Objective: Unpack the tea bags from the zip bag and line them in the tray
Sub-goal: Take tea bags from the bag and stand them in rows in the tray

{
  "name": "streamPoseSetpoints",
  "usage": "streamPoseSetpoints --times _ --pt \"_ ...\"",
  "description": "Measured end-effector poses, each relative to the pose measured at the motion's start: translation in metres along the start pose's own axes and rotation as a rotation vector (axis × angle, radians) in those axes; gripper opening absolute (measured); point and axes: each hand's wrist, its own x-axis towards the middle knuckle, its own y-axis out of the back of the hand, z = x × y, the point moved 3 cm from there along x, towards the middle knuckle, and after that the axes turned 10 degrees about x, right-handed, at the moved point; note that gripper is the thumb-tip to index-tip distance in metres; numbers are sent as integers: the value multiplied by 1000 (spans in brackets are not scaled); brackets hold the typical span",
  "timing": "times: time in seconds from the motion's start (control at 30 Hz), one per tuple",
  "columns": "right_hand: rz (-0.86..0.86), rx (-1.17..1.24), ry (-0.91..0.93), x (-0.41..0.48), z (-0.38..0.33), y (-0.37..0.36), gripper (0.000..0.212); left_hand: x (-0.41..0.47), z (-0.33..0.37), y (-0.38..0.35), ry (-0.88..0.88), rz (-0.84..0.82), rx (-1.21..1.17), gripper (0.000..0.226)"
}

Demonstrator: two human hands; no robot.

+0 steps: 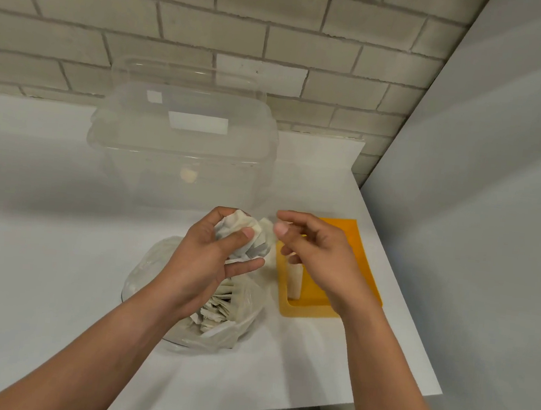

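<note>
The left hand (pixel 210 258) is gripping a crumpled bunch of tea bags (pixel 243 232), its thumb and fingers curling round them, and is holding them just above the zip bag (pixel 153 259). The zip bag is lying open on the white worktop (pixel 41 247), with more pale tea bags showing inside it under the left wrist. The right hand (pixel 317 253) is hovering just beside the bunch, over the yellow tray (pixel 358 247). Its thumb and forefinger are meeting the edge of the bunch, but I cannot tell whether they are actually pinching a bag or only touching it. The tray is sitting just to the right of the zip bag, near the worktop's edge, and a single tea bag (pixel 295 281) is lying along its left side. A clear plastic container (pixel 181 148) is standing behind the hands, against the brick wall (pixel 181 22).
</note>
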Motion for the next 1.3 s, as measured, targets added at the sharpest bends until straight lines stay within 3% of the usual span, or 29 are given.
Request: streamPoseSetpoints --times 0.3,0.6,0.73,0.87,1.13,1.3 --pt "-12 -62 7 3 -4 0 3 -2 -2 0 -7 14 51 18" --pt "-41 -167 19 3 -12 4 15 3 0 0 -40 34 35 18" --pt "-60 -241 18 4 -9 5 30 4 1 0 -63 40 59 20" --pt "-83 -344 56 4 -10 3 16 4 4 -2 -95 35 100 18" --pt "-42 -122 -36 -1 4 6 11 8 6 1 -103 88 4 12" --pt "47 82 8 -7 22 1 10 12 5 5 -87 113 -74 9"
